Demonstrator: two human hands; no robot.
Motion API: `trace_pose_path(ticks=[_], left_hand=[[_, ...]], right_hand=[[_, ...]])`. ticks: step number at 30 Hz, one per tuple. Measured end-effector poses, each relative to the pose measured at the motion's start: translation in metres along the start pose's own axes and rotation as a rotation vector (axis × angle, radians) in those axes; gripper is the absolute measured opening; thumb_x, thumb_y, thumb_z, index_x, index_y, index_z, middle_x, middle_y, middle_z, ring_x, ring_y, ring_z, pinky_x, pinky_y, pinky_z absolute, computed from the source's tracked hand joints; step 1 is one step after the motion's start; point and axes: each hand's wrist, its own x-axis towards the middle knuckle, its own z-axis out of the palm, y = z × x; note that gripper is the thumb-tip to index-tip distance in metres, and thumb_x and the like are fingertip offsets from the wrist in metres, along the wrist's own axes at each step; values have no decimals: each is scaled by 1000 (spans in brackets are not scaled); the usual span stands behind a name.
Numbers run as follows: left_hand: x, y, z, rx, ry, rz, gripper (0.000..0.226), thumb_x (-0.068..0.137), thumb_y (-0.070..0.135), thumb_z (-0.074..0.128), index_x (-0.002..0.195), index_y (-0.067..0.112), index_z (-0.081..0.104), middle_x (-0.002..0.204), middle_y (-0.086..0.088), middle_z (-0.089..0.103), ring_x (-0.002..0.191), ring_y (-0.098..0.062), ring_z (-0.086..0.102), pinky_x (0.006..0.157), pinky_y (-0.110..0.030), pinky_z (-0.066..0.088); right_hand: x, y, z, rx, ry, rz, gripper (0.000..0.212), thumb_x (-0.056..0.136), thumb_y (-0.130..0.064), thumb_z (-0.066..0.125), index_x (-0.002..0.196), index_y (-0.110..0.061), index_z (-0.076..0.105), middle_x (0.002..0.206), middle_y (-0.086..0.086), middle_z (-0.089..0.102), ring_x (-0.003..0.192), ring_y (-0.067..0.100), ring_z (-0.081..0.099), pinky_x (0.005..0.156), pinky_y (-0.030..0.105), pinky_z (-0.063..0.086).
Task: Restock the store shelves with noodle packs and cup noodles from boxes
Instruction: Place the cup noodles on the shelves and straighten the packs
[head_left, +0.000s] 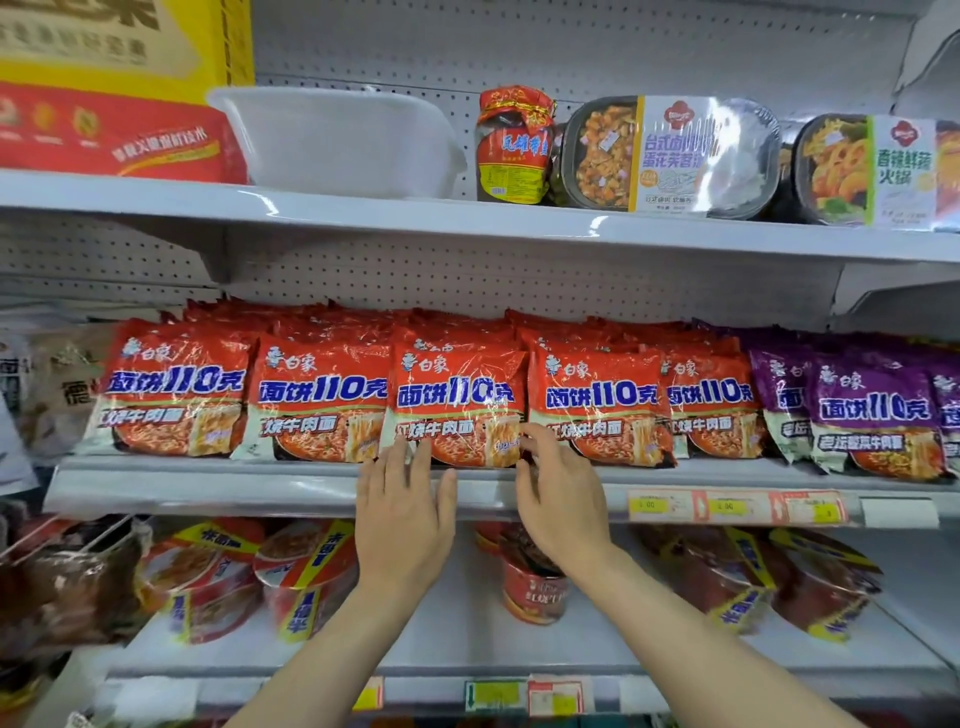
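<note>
Two bare forearms reach up from the bottom of the frame to the front lip of the middle shelf, where a person tends a row of red noodle packs. The left hand lies flat, back to the camera, fingers straight and close together, its fingertips touching the lower edge of the centre red pack; it grips nothing. Just beside it, the right hand is angled inward with fingers loosely bent, thumb and forefinger meeting the same pack's lower right corner; whether they pinch the wrapper or merely touch it cannot be told. The centre pack stands upright at the shelf's front edge, overlapped on both sides by its neighbours, with more red packs stacked tightly behind. Further right the row changes to purple noodle packs, again pressed edge to edge, so there is little lateral room on this level, though open pegboard shows above the packs. Price tags sit on the shelf rail right of the hands. Below, the lower shelf holds cup noodles to the left and a red cup between the forearms, with bare shelf around it. On the upper shelf, a white plastic tub sits left of a jar and boxed meals.
</note>
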Motion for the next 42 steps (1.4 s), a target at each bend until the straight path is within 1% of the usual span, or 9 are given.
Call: trace_pose_path(ticks=[6, 13, 19, 24, 29, 34, 37, 39, 42], left_hand=[[8, 0, -3, -2, -68, 41, 70, 104, 54, 22, 134, 6, 62, 137, -18, 60, 129, -35, 55, 110, -54, 40], [23, -5, 1, 55, -188, 110, 85, 101, 63, 4, 140, 11, 58, 140, -17, 59, 132, -33, 54, 118, -50, 32], [26, -18, -5, 29, -245, 167, 97, 91, 69, -14, 153, 19, 40, 155, -10, 44, 146, -26, 38, 123, -44, 18], [22, -24, -7, 16, -240, 184, 88, 98, 66, -5, 147, 18, 51, 149, -11, 52, 140, -27, 47, 120, -42, 22], [19, -25, -14, -21, -239, 186, 98, 91, 71, -16, 154, 20, 39, 161, -8, 34, 151, -24, 27, 121, -36, 4], [21, -32, -23, -58, -242, 188, 106, 83, 74, -26, 159, 22, 25, 167, -5, 20, 155, -20, 10, 123, -35, -5], [31, -33, -24, -87, -196, 192, 90, 94, 70, -8, 158, 20, 30, 165, -5, 23, 155, -21, 12, 124, -36, -1], [47, -31, -24, -119, -152, 192, 79, 98, 67, 9, 152, 19, 41, 160, -4, 37, 152, -23, 23, 125, -42, 15], [83, -16, -25, -237, -79, 188, 66, 99, 62, 29, 138, 19, 58, 138, 0, 59, 134, -20, 42, 112, -41, 38]], right_hand=[[-7, -4, 9, -166, -23, -126, 38, 98, -24, 56, 135, -16, 52, 101, 4, 71, 92, 24, 66, 89, 39, 51], [-10, -11, 22, -262, 44, -84, 36, 94, -23, 60, 129, -16, 57, 121, 4, 69, 114, 24, 63, 104, 41, 46], [-12, -18, 35, -271, -97, -93, 48, 101, -32, 47, 146, -16, 49, 153, 5, 49, 143, 24, 42, 122, 42, 29], [-12, -25, 36, -299, -92, -69, 49, 100, -34, 44, 144, -15, 53, 153, 7, 49, 143, 26, 42, 122, 43, 29], [-12, -30, 35, -315, -80, -50, 50, 98, -36, 40, 142, -15, 55, 151, 7, 51, 141, 26, 45, 121, 43, 31], [-8, -38, 36, -304, -62, -49, 44, 100, -30, 51, 141, -16, 55, 151, 6, 51, 141, 25, 45, 120, 42, 30], [2, -40, 29, -275, -20, -8, 38, 102, -29, 48, 137, -16, 56, 143, 6, 57, 132, 24, 53, 114, 42, 40], [10, -41, 22, -248, 25, 16, 35, 103, -27, 47, 134, -15, 56, 136, 5, 62, 124, 23, 58, 107, 41, 45], [15, -42, 14, -214, -10, 13, 42, 106, -29, 42, 145, -15, 47, 144, 5, 57, 131, 23, 53, 113, 41, 40]])
